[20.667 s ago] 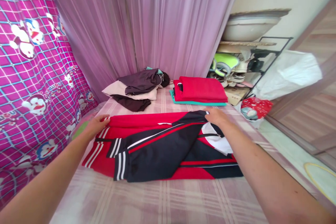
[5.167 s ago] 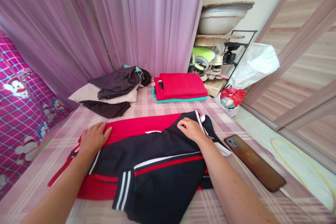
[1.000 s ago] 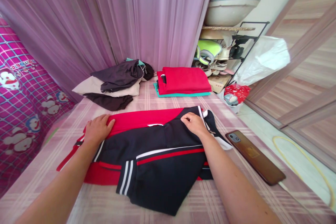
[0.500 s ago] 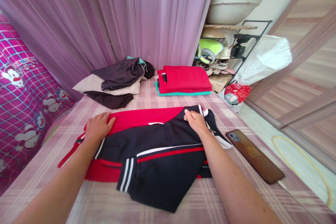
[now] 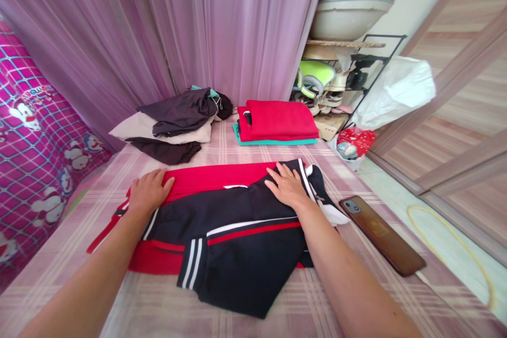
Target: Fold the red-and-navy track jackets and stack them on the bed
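Observation:
A red and black jacket (image 5: 222, 203) with white stripes lies partly folded across the plaid cloth (image 5: 166, 306) in front of me. One black sleeve (image 5: 245, 269), with two white bands at its cuff, points toward me. My left hand (image 5: 149, 190) rests flat on the jacket's left end, fingers out over the red part. Near the collar, my right hand (image 5: 285, 185) presses on the black cloth with its fingers spread. The jacket's underside is hidden beneath the upper layers.
Behind the jacket are a folded red and teal stack (image 5: 279, 121) and a loose pile of dark and beige clothes (image 5: 182, 113). A brown-cased phone (image 5: 384, 235) with a cable lies at the right. Beyond stands a shoe rack (image 5: 368, 71) with a large basin (image 5: 352, 13).
My right hand has gone from a pinch near the collar to lying flat with fingers spread. The left hand stays in place on the jacket.

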Demonstrator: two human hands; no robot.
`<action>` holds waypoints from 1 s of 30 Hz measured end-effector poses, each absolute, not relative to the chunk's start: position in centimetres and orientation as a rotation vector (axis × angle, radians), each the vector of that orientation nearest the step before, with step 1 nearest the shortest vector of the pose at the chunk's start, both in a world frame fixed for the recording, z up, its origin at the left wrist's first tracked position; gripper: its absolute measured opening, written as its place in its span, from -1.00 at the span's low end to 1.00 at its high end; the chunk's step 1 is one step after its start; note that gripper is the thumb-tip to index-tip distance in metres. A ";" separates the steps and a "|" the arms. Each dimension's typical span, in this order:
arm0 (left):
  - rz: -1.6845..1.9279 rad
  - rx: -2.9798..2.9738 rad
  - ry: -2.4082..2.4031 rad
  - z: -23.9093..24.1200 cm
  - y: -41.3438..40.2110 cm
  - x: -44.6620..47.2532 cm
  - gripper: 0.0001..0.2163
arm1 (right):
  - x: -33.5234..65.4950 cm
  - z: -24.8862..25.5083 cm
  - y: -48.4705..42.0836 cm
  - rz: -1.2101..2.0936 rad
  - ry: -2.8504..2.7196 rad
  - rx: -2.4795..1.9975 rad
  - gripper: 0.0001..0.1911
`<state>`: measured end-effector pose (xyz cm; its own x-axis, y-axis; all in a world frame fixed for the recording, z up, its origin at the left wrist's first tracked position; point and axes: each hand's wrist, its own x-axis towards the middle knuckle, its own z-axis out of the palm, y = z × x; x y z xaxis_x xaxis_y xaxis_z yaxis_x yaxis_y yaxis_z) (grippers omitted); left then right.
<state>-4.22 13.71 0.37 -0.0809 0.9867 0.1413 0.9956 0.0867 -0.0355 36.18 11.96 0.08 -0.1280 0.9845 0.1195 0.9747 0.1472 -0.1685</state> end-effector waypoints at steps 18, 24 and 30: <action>-0.044 -2.365 -2.078 2.2 13.0 6.3 -0.44 | 35.8 -0.5 12.0 0.091 -2.247 -2.161 -0.38; 0.087 -2.443 -2.199 1.1 12.6 6.0 -0.43 | 35.9 -0.5 12.1 0.110 -2.239 -2.162 -0.38; -0.091 -2.425 -2.261 2.3 10.8 3.6 -0.45 | 36.0 -0.7 12.3 0.126 -2.221 -2.127 -0.38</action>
